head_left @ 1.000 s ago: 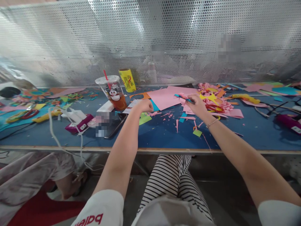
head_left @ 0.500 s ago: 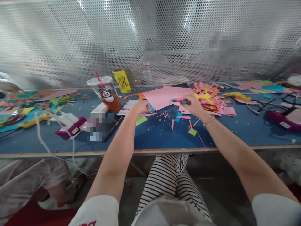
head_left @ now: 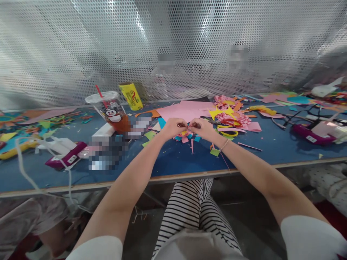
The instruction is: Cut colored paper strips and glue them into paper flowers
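Fingertips meet at the middle of the table, where my left hand and my right hand are both closed in a pinch. What lies between them is small and reddish, too small to make out. Just under the fingers is a cluster of blue, pink and yellow paper, partly hidden by the hands. Behind them lies a large pink paper sheet. Right of my right hand are scissors with yellow handles, a yellow paper cutout and ruffled pink paper.
A tilted drink cup with a red straw and a yellow packet stand at back left. Purple power strips with white cables lie at left and right. A yellow glue gun is farther right. Perforated metal panel rises behind.
My right hand has moved left and nearer, away from the pink sheet, and my left hand has shifted right; their fingertips now meet. A blue, pink and yellow paper cluster now shows beneath them.
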`<state>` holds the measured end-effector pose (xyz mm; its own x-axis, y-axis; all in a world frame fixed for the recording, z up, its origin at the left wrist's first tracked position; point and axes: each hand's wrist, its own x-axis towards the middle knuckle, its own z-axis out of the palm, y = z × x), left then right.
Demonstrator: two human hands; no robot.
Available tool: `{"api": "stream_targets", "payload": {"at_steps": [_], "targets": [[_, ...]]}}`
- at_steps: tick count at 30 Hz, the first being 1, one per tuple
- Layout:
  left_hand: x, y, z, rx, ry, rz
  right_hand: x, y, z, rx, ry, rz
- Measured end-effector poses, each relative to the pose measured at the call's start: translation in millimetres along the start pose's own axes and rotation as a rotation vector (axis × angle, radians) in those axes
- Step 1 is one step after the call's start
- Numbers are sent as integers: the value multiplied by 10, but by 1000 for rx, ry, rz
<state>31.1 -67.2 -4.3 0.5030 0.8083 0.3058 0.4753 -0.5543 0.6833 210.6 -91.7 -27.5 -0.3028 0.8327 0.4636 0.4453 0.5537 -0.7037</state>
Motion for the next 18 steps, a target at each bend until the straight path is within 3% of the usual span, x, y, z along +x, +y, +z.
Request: {"api": "stream_targets", "payload": {"at_steps": [4,7,10,14,18], "targets": [[28,-19,32,6,37,4,21,42,-249,-78,90,54],[56,-80,-19,24,84,-2,14,186,-566,-386,147,131],[68,-134,-78,26,115,-19,-15,390,-868,-630,42,251],[64,-162,-117,2,135,-66,-98,538,-1162,-732,-54,347],[74,-192,-127,-70,145,-101,-198,532,-1295,-730,-332,410]]}}
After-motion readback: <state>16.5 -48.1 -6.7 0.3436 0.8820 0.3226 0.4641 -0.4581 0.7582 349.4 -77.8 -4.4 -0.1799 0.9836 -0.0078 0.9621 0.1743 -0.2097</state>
